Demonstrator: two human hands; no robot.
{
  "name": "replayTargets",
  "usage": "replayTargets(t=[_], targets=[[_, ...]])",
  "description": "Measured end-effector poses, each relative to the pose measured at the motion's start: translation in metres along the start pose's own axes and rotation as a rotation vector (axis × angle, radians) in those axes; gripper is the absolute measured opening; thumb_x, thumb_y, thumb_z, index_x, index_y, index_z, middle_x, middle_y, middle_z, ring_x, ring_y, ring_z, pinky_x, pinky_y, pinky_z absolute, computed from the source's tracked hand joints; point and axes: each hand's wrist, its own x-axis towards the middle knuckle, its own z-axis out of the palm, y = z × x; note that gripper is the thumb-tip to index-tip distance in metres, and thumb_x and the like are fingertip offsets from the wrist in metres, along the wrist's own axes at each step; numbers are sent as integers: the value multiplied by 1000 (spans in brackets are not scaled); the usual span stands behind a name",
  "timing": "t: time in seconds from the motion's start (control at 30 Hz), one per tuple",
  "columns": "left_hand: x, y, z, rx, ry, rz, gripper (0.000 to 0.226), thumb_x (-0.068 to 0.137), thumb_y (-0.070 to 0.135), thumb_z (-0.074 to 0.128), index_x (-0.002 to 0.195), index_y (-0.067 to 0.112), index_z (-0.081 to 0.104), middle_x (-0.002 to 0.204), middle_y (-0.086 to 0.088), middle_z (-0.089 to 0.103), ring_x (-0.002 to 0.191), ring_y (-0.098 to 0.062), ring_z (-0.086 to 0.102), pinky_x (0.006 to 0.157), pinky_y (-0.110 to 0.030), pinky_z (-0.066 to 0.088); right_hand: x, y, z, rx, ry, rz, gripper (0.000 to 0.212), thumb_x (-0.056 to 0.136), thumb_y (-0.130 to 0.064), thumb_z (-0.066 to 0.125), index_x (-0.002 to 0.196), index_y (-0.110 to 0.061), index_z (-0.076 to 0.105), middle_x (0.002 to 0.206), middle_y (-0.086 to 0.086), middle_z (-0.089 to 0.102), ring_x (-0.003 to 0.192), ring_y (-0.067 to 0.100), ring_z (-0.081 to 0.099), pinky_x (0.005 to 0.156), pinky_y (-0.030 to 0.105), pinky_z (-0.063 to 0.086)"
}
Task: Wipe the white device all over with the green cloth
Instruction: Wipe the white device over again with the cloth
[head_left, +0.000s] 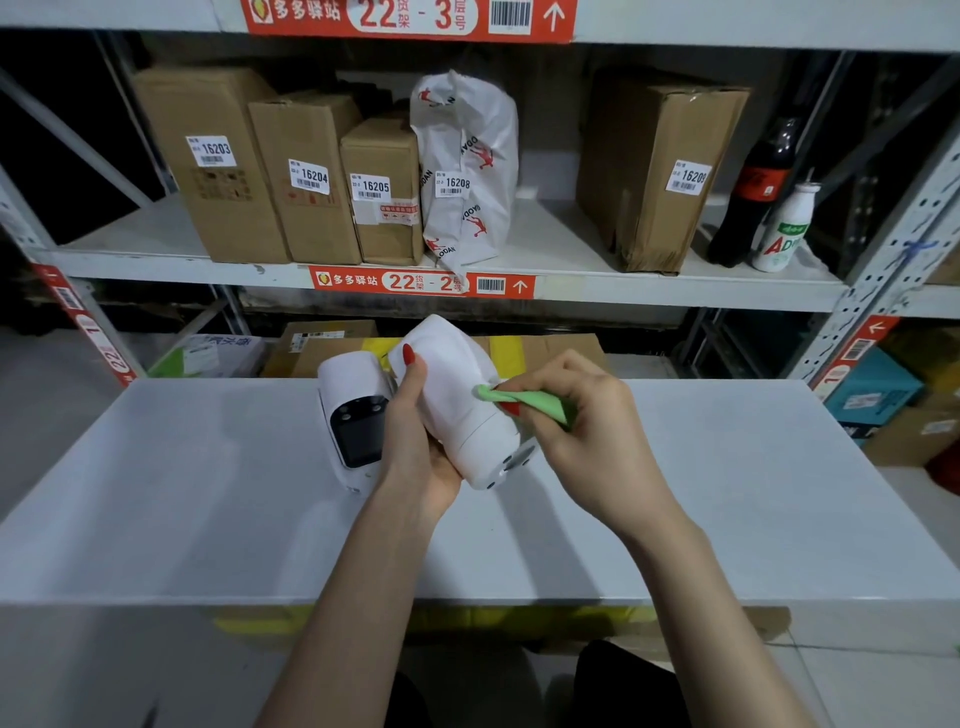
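Wiping in progress at frame centre: my left hand (415, 415) grips the white device (457, 400) above the desk (208, 493), my right hand (576, 415) pinches the green cloth (524, 401) against its side; next, I judge, turning it to reach unwiped faces.

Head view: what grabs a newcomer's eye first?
The hands at centre: the left hand grips a white device above a white table, while the right hand pinches a green cloth against its side. Behind, a red shelf label reading 22-2 runs under a row of numbered cardboard boxes and a white parcel bag.
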Motion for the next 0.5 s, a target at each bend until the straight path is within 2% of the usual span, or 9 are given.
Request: replayTargets(t=[0.07, 0.1, 0.17, 0.2, 0.27, 0.4, 0.5], targets=[[0, -1, -1, -19, -14, -5, 67, 84, 60, 62, 132, 13, 57, 118, -17, 70, 107, -38, 68, 94, -55, 52, 1, 2, -1, -51, 65, -1, 30, 83, 5, 63, 99, -17, 75, 86, -6, 55, 79, 10, 57, 68, 15, 42], [0, -1, -1, -29, -19, -3, 67, 83, 60, 62, 131, 13, 58, 118, -17, 70, 108, -38, 67, 96, -56, 51, 1, 3, -1, -91, 93, 4, 29, 83, 4, 62, 99, -16, 74, 86, -4, 54, 79, 15, 57, 69, 22, 44], [-2, 0, -1, -37, -24, 0, 61, 85, 59, 60, 127, 14, 61, 115, -15, 72, 107, -37, 68, 95, -55, 51, 2, 8, -1, -180, 115, 33, 23, 85, 0, 62, 100, -13, 73, 87, 3, 55, 77, 24, 56, 69, 34, 46], [-3, 0, -1, -38, -31, -3, 59, 87, 58, 59, 127, 15, 62, 114, -13, 73, 107, -37, 68, 94, -53, 52, 2, 10, -1, -219, 109, 54, 21, 86, -2, 62, 101, -13, 72, 87, 6, 56, 77, 26, 56, 68, 35, 46], [-4, 1, -1, -30, -37, -13, 58, 88, 59, 58, 127, 17, 63, 114, -11, 73, 107, -35, 69, 91, -51, 54, 2, 14, 0, -252, 89, 91, 19, 87, -3, 61, 101, -12, 72, 87, 6, 57, 77, 26, 56, 67, 33, 44], [-6, 1, 2, 9, -36, 5, 56, 88, 60, 57, 126, 19, 63, 113, -9, 74, 106, -35, 69, 88, -51, 56, 1, 9, -2, -107, 110, 102, 22, 85, 0, 63, 90, -18, 73, 79, -11, 54, 72, 7, 53, 64, 8, 37], [-7, 2, 3, 13, -48, 7, 56, 89, 60, 54, 127, 19, 64, 113, -9, 74, 106, -34, 69, 83, -47, 58, 3, 6, -5, 45, 100, 87, 31, 84, 2, 64, 91, -26, 74, 86, -15, 59, 79, 0, 57, 69, 6, 39]])
